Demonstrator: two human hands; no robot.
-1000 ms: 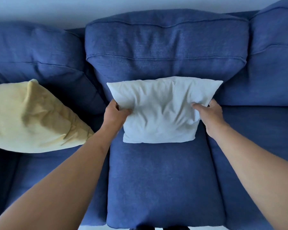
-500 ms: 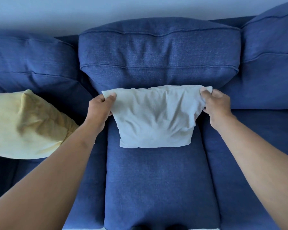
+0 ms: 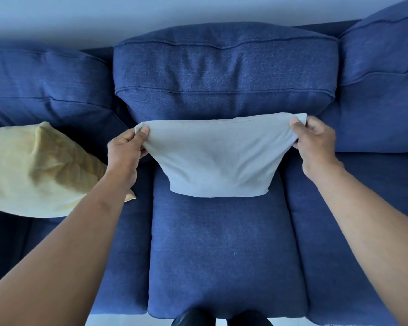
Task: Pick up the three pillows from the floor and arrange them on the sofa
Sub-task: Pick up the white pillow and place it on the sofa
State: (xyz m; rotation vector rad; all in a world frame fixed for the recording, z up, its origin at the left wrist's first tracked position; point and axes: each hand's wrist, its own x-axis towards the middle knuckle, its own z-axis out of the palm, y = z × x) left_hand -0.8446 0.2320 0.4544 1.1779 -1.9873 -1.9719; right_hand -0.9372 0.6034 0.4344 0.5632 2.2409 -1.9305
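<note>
A white pillow stands on the middle seat of the blue sofa, leaning against the middle back cushion. My left hand pinches its upper left corner and my right hand pinches its upper right corner, stretching the top edge taut. A yellow pillow lies on the left seat, partly behind my left forearm. No third pillow is in view.
The sofa has three back cushions, with the middle one right behind the white pillow. The right seat holds nothing. A pale wall runs behind the sofa. My dark shoes show at the sofa's front edge.
Both hands slid from the pillow's sides up to its top corners and pulled them apart, flattening the top edge. The view shifted slightly down.
</note>
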